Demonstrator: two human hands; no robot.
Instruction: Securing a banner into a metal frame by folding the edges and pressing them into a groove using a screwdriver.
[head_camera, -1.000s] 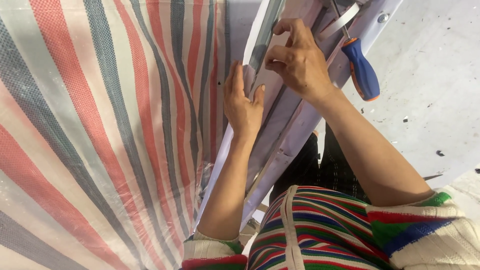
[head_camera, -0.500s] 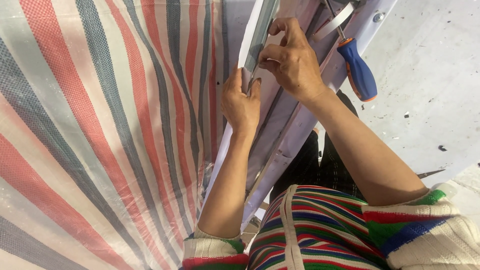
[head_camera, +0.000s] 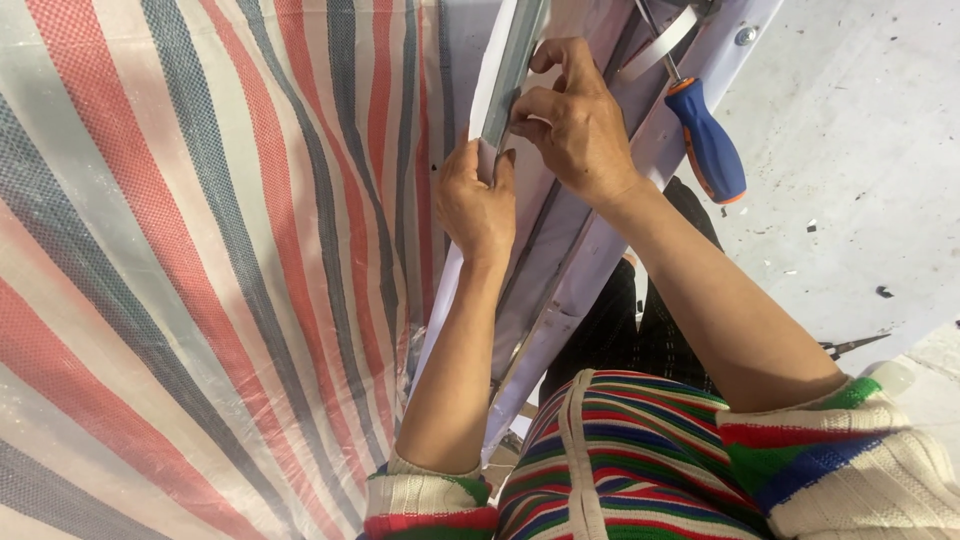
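Head view showed both hands working on a long grey metal strip (head_camera: 512, 70) that lay along a pale frame panel (head_camera: 560, 290). The left hand (head_camera: 475, 205) gripped the lower end of the strip, its fingers (head_camera: 452, 170) wrapped round the edge and its thumb pressed on the face. The right hand (head_camera: 575, 125) sat just above and to the right of it, its fingers (head_camera: 545, 100) pinched closed on the same strip. A screwdriver (head_camera: 705, 140) with a blue handle and orange trim lay on the panel just right of the right hand, not touched. A striped tarpaulin (head_camera: 200, 270) in red, blue and white spread to the left of the left hand. Both forearms emerged from striped knitted sleeves (head_camera: 850, 460).
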